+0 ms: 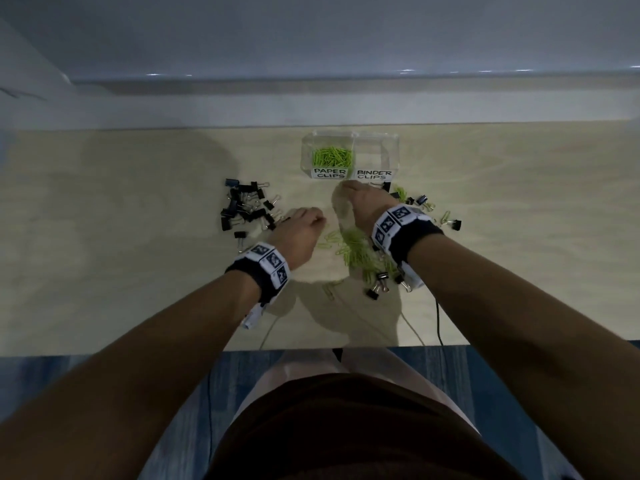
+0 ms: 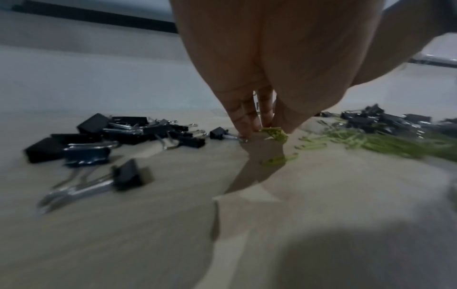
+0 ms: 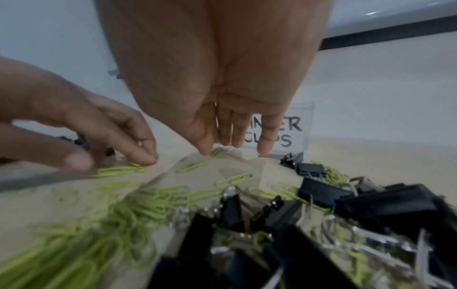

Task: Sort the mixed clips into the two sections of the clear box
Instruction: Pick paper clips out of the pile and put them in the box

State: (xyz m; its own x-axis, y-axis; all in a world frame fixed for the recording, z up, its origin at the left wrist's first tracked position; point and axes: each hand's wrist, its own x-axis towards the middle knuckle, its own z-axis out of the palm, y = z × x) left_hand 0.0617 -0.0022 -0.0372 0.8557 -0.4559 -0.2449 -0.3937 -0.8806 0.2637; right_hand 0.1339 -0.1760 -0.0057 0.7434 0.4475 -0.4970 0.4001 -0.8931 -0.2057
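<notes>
The clear box point(image 1: 394, 147) stands at the back of the table, split into two labelled sections. Its left section, marked PAPER CLIPS, holds green paper clips point(image 1: 332, 156); the right one, marked BINDER CLIPS point(image 3: 294, 125), looks empty. My left hand point(image 1: 317, 220) point(image 2: 267, 129) pinches a few green paper clips point(image 2: 275, 133) between thumb and fingertips on the table. My right hand point(image 1: 346, 187) point(image 3: 222, 150) points down just before the box, straight fingertips touching the table at one green clip point(image 3: 218, 151). A loose heap of green paper clips point(image 1: 356, 252) lies between the wrists.
A pile of black binder clips point(image 1: 247, 209) lies left of my left hand. More binder clips point(image 1: 424, 204) mixed with green ones lie right of my right wrist, and a few point(image 1: 377, 289) under it. Cables point(image 1: 438, 320) hang over the near table edge.
</notes>
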